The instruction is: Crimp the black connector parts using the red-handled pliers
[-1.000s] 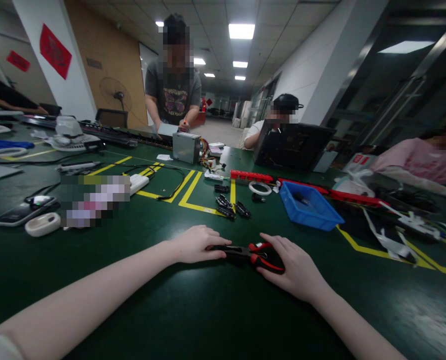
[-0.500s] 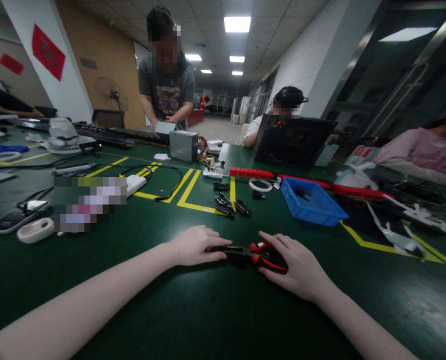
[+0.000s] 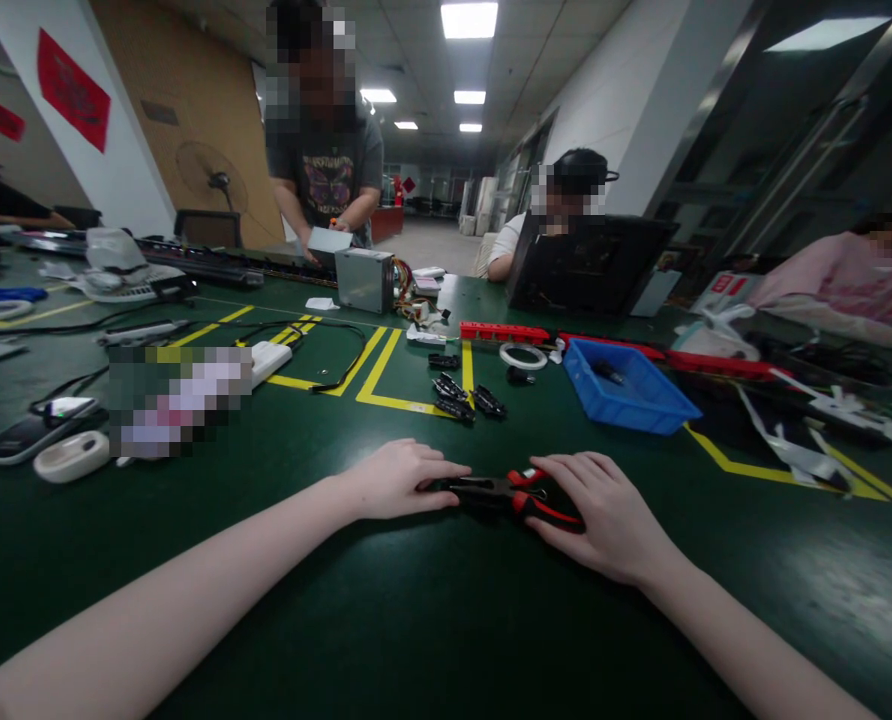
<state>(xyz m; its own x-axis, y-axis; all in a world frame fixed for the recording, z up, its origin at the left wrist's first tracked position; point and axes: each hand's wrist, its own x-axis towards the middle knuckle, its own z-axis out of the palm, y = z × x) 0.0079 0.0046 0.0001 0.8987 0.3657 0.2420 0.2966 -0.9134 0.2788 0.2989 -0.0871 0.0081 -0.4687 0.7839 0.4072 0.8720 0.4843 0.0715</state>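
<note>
My right hand (image 3: 603,510) is wrapped round a pair of long-nose pliers (image 3: 495,490) with red and black handles, its fingers on the upper handle and thumb at the lower one. The handles are spread apart. To the left point the dark jaws, reaching my left hand (image 3: 401,482). That hand is closed, with thumb and fingertips pinching a small black part (image 3: 440,485) at the jaw tips. Fingers cover much of this part, and I cannot tell whether the jaws grip it. Several similar black plastic pieces (image 3: 455,395) lie farther back on the green table (image 3: 431,620).
A blue tray (image 3: 633,410) with a dark item stands at right, near a white ring (image 3: 523,356) and red strips (image 3: 502,332). Left are a phone (image 3: 33,432), a white oval case (image 3: 71,457) and cables. Behind, two people work near a metal box (image 3: 363,281) and black panel (image 3: 588,265).
The view has shifted slightly. Both hands and the pliers sit a little farther right in the picture. My right fingers have moved from stretched to more curled over the upper handle.
</note>
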